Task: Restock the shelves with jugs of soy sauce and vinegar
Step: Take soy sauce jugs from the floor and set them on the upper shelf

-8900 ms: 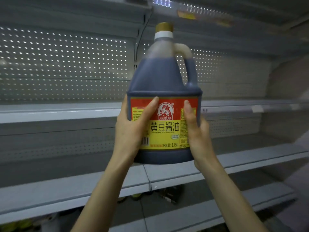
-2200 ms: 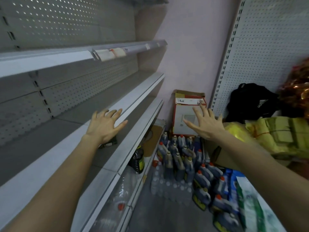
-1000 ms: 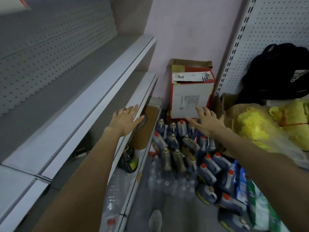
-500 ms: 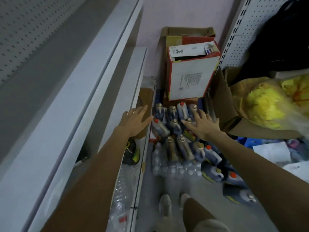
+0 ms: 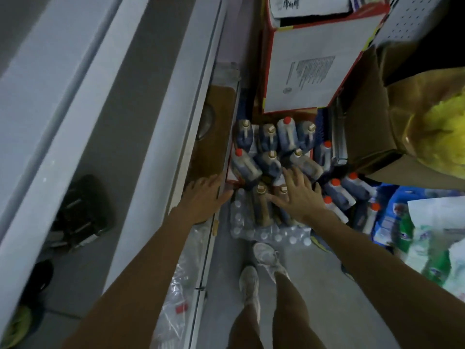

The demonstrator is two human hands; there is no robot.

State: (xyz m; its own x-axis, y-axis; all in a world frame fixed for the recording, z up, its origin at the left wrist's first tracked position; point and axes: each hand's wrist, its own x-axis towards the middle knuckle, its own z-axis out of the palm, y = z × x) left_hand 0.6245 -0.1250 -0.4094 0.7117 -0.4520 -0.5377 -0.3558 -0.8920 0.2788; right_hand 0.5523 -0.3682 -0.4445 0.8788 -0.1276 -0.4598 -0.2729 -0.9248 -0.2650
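Head view: left hand (image 5: 203, 197) and right hand (image 5: 300, 195) spread wide, empty, above clustered jugs (image 5: 269, 161). Fetching step, I judge; next needs a handle grip.

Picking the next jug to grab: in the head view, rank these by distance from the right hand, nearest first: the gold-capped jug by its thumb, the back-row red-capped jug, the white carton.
1. Gold-capped jug, beside the right hand, at its thumb.
2. Red-capped jug, back row.
3. White carton, farthest back, top of view.
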